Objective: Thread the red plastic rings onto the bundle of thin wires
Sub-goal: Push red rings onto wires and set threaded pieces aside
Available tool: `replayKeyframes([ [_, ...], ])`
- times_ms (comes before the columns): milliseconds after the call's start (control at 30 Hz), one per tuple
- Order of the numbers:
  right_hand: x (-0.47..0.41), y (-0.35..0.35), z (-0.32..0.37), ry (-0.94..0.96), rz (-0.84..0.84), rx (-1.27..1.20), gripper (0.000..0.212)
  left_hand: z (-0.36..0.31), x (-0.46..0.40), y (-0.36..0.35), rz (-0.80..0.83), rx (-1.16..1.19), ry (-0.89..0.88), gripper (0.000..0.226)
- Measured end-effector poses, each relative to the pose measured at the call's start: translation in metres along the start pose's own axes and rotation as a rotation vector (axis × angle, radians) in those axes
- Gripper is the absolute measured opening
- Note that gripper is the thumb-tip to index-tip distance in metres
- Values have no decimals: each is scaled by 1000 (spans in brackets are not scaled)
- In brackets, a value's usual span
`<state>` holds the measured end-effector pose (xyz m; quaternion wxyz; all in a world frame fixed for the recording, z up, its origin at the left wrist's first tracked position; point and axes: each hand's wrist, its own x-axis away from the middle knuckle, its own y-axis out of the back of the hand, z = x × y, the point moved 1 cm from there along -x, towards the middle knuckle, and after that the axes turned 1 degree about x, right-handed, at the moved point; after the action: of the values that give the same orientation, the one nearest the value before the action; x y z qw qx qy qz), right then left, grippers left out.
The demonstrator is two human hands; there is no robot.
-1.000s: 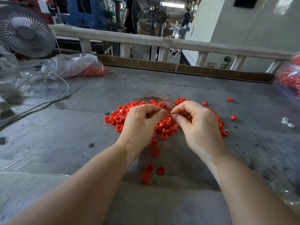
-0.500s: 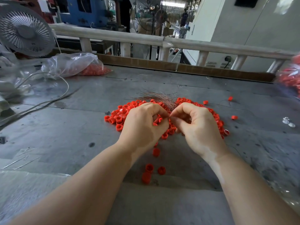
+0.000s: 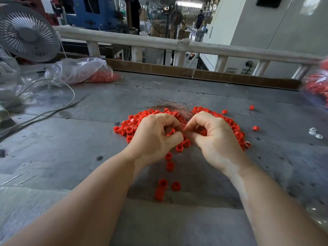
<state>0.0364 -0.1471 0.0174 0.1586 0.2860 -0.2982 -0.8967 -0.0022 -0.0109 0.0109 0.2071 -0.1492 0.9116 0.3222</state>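
Observation:
A heap of red plastic rings (image 3: 131,126) lies on the grey table (image 3: 71,139), partly hidden under both hands. A bundle of thin coppery wires (image 3: 173,107) fans out just behind the hands. My left hand (image 3: 156,137) has its fingers curled and pinches a red ring (image 3: 170,132) between thumb and fingers. My right hand (image 3: 211,137) is curled too, its fingertips meeting the left hand's and pinching the near end of the wire bundle. A few loose rings (image 3: 162,183) lie nearer to me.
A clear plastic bag with red rings (image 3: 79,70) sits at the back left beside a white fan (image 3: 26,32) and a white cable (image 3: 53,82). Another bag of rings (image 3: 317,86) is at the right edge. Stray rings (image 3: 256,128) and small clear parts (image 3: 315,133) lie to the right.
Both hands have drawn a little toward me and turned, so their fingertips now meet over the heap. The left hand's ring now shows between its fingers.

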Motion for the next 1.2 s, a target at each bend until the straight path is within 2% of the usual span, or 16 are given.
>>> replayKeyframes([
  [133,-3,4,-6,-28,-104,35,28,1,-1,2,-31,60,13,25],
  [267,-5,11,-16,-136,-189,-131,25,4,-2,4,-108,216,88,19],
  [367,-4,4,-14,-124,-136,-167,25,4,-2,1,-91,247,100,5],
  [567,-4,1,-12,-106,-79,-208,24,-1,-1,1,-68,202,31,10],
  [700,-3,0,-7,-51,-49,-221,23,-3,0,1,-31,227,79,20],
  [833,-3,2,-5,0,46,-260,23,-3,1,2,81,468,242,24],
  [933,-3,2,-5,-11,75,-365,13,-1,1,0,144,711,368,30],
  [1100,-6,2,-16,-79,-84,-427,25,-2,-4,-1,73,1065,597,16],
  [1200,-6,1,-17,-67,-125,-383,25,-1,-4,-1,76,1246,667,33],
])
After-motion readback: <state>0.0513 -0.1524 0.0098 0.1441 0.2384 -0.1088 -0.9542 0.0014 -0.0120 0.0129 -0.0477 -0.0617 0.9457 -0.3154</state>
